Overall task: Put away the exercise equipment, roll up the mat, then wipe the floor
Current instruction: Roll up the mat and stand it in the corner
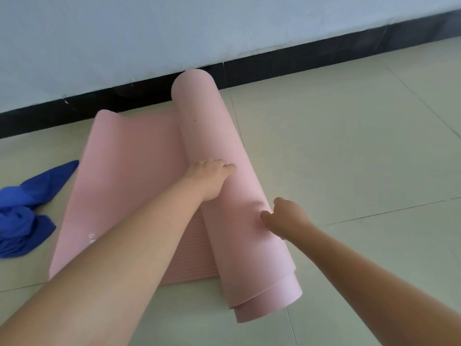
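Observation:
A pink exercise mat [129, 171] lies on the tiled floor, most of it wound into a thick roll [214, 136] that runs from near the wall toward me. The flat remainder spreads to the left of the roll. My left hand [212, 177] rests on top of the roll at its middle, fingers bent over the curve. My right hand [287, 218] presses the roll's right side lower down, thumb and fingers curled against it. The roll's near end shows loose, uneven layers.
A crumpled blue cloth [25, 211] lies on the floor left of the mat. A pale wall with a black baseboard [299, 58] runs across the back, close to the roll's far end. Pale floor tiles [349, 146] spread to the right.

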